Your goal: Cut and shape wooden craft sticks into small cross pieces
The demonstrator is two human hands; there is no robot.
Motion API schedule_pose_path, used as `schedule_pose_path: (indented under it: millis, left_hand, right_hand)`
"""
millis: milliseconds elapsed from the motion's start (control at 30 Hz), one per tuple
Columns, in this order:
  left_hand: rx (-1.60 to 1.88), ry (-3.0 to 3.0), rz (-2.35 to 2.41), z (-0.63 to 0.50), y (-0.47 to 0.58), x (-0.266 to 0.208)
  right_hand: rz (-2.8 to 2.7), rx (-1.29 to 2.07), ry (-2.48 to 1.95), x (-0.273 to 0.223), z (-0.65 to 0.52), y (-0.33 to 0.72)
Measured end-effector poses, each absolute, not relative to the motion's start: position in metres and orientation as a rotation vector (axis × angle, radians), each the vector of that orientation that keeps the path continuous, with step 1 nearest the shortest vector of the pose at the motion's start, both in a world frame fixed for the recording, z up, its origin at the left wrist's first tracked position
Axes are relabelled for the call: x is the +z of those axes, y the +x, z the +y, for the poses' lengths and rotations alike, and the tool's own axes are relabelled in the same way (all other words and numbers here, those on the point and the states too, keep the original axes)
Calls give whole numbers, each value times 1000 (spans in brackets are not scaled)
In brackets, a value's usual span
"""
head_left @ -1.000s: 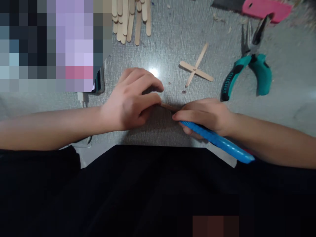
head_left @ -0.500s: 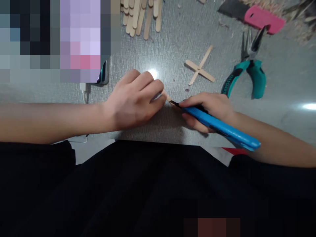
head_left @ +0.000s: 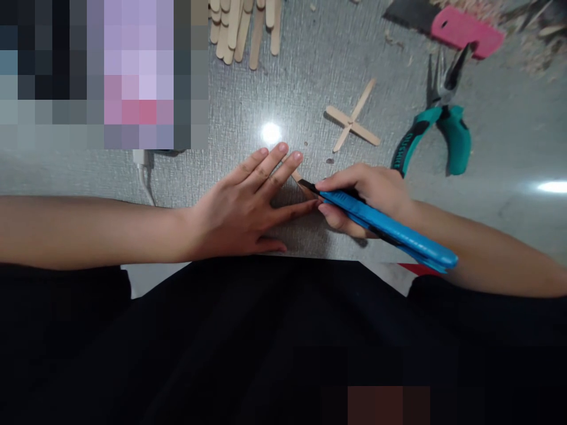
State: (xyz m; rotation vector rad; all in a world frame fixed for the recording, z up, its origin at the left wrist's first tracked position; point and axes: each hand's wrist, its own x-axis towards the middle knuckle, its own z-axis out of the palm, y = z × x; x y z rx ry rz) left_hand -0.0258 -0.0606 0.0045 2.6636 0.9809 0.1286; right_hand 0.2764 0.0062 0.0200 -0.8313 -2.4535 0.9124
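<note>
My right hand grips a blue utility knife, its handle slanting down toward my forearm. The dark blade points left and touches, or lies just over, a small wooden stick. Beside that stick my left hand lies palm down with fingers stretched and spread. Its index fingertip is close to the blade side of my right fingers. How much of the stick lies under my left fingers is hidden. Just beyond my hands rests a cross of two wooden sticks.
Teal-handled pliers lie open at the right. Farther back are a pink-handled cutter and wood shavings. A pile of craft sticks is at the back. A white cable runs at the left.
My left hand has uncurled from a pinch around the stick and now lies flat with fingers spread. My right hand keeps its grip on the knife near the same place.
</note>
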Motion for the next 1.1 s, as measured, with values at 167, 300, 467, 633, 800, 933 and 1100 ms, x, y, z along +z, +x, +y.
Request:
schedule_pose_path:
  millis: [167, 300, 467, 633, 800, 933, 1100]
  left_hand:
    - [136, 2684, 963, -58, -26, 4]
    - [75, 2678, 956, -57, -27, 7]
    - [39, 2671, 945, -55, -26, 9]
    - [22, 2658, 947, -55, -26, 9]
    - [8, 2654, 948, -55, -26, 9]
    - [17, 2653, 943, -55, -26, 9]
    - [47, 2679, 943, -55, -27, 11]
  right_hand:
    - [-2463, 836, -852, 21, 3, 276]
    - [-2481, 824, -854, 16, 3, 277]
    - [-2515, 788, -806, 13, 2, 277]
    - [-2552, 813, -857, 13, 1, 277]
    - [-2557, 815, -897, 15, 0, 276]
    - [-2554, 834, -884, 15, 1, 276]
    - [-2506, 763, -799, 10, 2, 276]
